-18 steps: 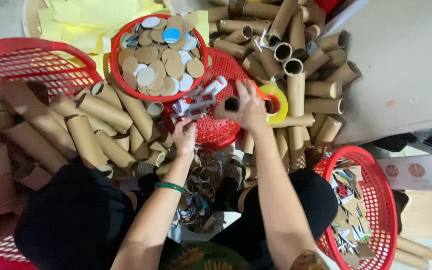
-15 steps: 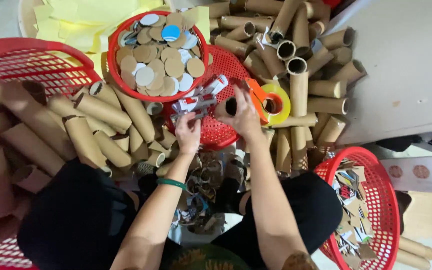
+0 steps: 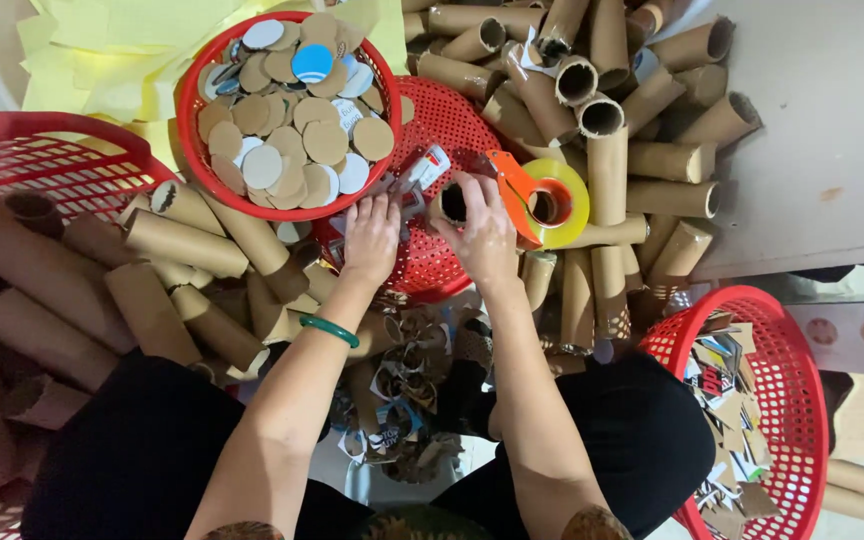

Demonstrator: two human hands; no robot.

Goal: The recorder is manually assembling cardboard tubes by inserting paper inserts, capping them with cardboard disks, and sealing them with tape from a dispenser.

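Both hands have drawn closer over the flat red basket since the earlier frames. Right hand grips a short cardboard tube, open end up, at the picture's centre. Left hand lies just at 9 o'clock of it, fingers curled down onto small printed scraps; whether it pinches one I cannot tell. At 11 o'clock a round red bowl is heaped with flat cardboard discs, mostly brown, some white, one blue. At 2 o'clock an orange tape dispenser carries a glossy yellow roll. Long brown tubes pile from 12 to 3 o'clock and again at 9 o'clock. At 4 o'clock a meshed red basket holds jagged cardboard cuttings. Yellow paper sheets lie at 11 o'clock.
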